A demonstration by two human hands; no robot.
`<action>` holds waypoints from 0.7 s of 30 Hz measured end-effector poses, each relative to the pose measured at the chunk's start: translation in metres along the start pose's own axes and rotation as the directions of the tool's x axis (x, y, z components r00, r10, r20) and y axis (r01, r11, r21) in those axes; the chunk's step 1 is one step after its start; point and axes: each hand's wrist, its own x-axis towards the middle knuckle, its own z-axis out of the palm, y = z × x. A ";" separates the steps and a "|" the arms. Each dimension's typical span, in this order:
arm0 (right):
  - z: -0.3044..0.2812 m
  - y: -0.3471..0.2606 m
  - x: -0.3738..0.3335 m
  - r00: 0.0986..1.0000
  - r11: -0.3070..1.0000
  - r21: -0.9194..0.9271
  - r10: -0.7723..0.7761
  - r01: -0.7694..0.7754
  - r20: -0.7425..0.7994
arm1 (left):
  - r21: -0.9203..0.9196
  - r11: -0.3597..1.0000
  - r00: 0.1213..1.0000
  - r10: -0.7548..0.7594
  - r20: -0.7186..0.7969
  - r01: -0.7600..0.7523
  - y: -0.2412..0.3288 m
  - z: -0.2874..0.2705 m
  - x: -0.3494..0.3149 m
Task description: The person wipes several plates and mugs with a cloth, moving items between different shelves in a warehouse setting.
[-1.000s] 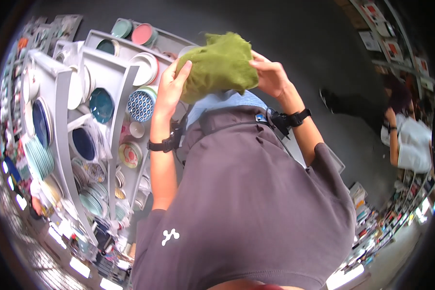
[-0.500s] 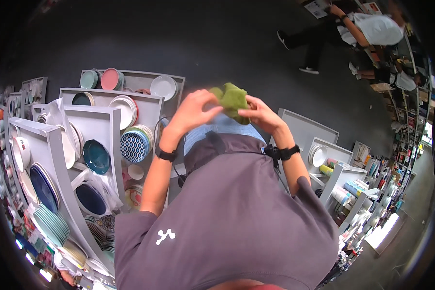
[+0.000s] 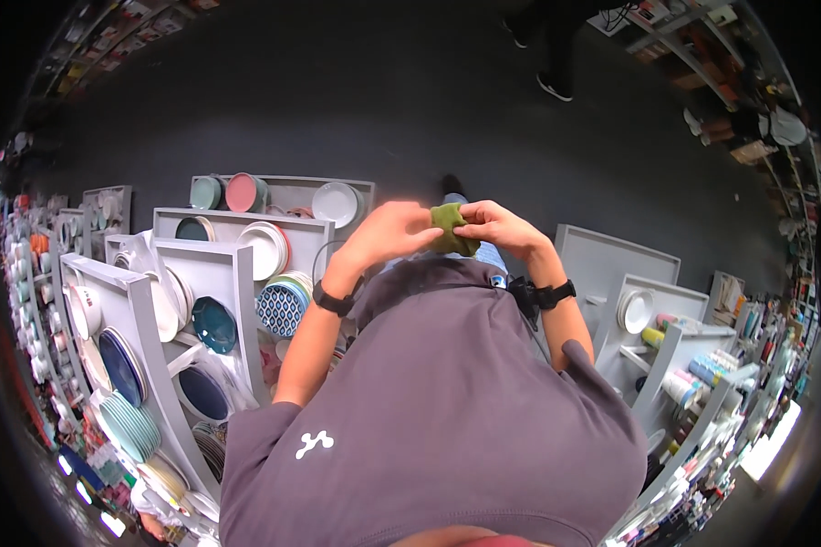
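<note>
A small piece of olive-green cloth [image 3: 448, 221] is held in front of my waist, folded or bunched into a compact bundle. My right hand [image 3: 511, 230] pinches its right side between thumb and fingers. At its left edge, my left hand [image 3: 390, 232] closes its fingertips and thumb on the fabric, slightly blurred by motion. Between the two hands, only the middle of the cloth shows; its ends are hidden by the fingers.
Grey shelving [image 3: 237, 260] with stacked plates and bowls stands on my left, including a patterned blue plate [image 3: 281, 308]. More grey shelves [image 3: 611, 255] with white plates [image 3: 635, 311] are on my right. Dark floor [image 3: 337, 109] stretches ahead, where another person's legs [image 3: 555, 46] show.
The cloth has become smaller and more compact, and my left hand has closed in on it. The view has shifted, and the walking person has moved mostly out of the top edge.
</note>
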 end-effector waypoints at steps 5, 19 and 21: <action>-0.044 -0.015 0.049 0.990 0.980 -0.195 -0.013 0.040 0.137 | -0.001 0.996 0.994 -0.091 -0.061 0.091 -0.011 0.001 0.033; -0.129 -0.073 0.106 0.834 0.898 -0.318 -0.088 0.303 0.544 | -0.066 0.921 0.860 -0.383 -0.337 0.385 -0.005 0.007 0.128; -0.135 -0.080 0.125 0.828 0.925 -0.298 -0.030 0.235 0.559 | -0.060 0.876 0.815 -0.468 -0.340 0.478 -0.009 0.001 0.127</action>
